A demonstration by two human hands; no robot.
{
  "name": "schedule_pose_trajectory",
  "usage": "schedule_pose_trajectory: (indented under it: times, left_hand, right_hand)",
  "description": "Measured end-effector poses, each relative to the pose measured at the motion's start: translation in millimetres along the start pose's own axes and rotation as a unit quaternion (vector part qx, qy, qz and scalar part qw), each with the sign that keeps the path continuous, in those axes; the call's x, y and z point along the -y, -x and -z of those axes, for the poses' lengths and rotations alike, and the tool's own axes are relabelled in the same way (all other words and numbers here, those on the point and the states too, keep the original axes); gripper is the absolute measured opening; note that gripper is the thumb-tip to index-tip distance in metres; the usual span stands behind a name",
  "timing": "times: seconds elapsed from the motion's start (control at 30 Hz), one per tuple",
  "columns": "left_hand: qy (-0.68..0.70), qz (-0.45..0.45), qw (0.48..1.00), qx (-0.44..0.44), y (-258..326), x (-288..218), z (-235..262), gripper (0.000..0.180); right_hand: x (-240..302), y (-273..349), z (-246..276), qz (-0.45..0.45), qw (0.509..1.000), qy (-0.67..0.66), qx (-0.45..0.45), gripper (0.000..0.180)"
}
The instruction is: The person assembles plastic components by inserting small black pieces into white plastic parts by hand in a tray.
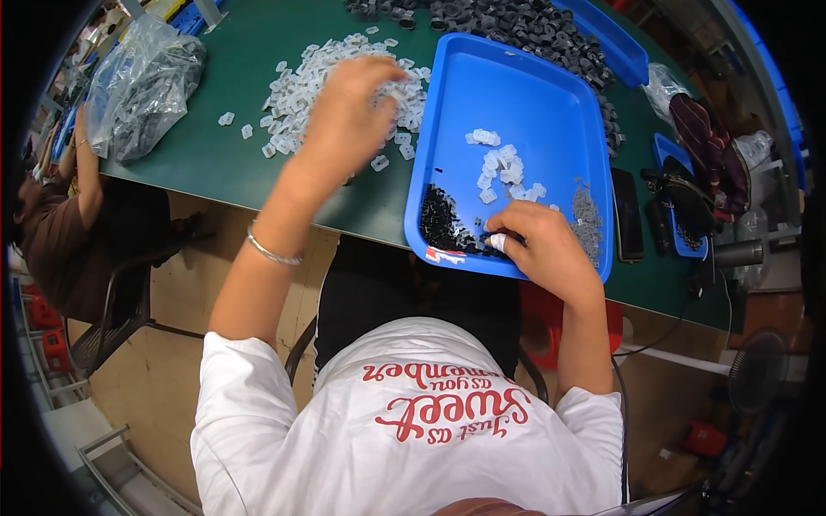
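My left hand (353, 107) hovers over a heap of small white translucent plastic pieces (297, 86) on the green table. Its thumb and forefinger are apart and slightly blurred, with nothing visible between them. Inside the blue tray (520, 64), near its front edge, my right hand (544, 245) has its fingertips pinched together beside tiny black parts (443, 224). Whatever is in that pinch is too small to make out. White wrapping covers one finger of this hand. More white pieces (503, 168) lie mid-tray, and small grey parts (587, 219) are heaped along its right side.
Dark grey plastic parts (516, 26) are piled behind the tray, beside another blue tray (611, 43). A clear plastic bag (146, 86) stands at the table's left. To the right lie a phone (627, 215) and a small blue tray (688, 236). Another person (64, 232) sits at left.
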State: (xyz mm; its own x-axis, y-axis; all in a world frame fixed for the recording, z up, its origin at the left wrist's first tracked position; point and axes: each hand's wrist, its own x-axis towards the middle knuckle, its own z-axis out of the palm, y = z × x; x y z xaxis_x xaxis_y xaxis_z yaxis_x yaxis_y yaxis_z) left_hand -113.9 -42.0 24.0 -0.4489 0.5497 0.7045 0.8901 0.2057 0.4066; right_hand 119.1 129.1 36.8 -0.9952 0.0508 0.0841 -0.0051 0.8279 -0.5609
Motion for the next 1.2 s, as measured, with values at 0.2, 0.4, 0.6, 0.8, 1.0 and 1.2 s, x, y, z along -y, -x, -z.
schedule_pose_trajectory:
  times: [0.2,0.4,0.6,0.8,1.0,1.2]
  left_hand:
    - [0.140,-0.031,0.960,0.239,25,-69,-44,0.022]
    - [0.103,-0.044,0.956,0.272,31,-72,-64,0.023]
    - [0.132,-0.051,0.970,0.197,27,-71,-54,0.021]
    - [0.420,0.288,0.834,0.212,25,-80,-48,0.014]
    - [0.516,0.352,0.743,0.241,26,-81,-43,0.021]
    - [0.508,0.360,0.739,0.257,28,-85,-42,0.022]
  right_hand:
    - [-2,0,-7,0.017,1.000,0.015,0.009,0.014]
    - [-6,3,-8,0.051,0.997,0.064,0.004,0.016]
    - [-4,4,-1,-0.073,0.993,-0.085,-0.025,0.010]
    - [-20,3,-1,-0.133,0.920,-0.356,-0.092,0.009]
    - [-24,0,-1,-0.135,0.894,-0.415,-0.103,0.011]
    - [-15,-2,3,-0.124,0.889,-0.421,-0.132,0.013]
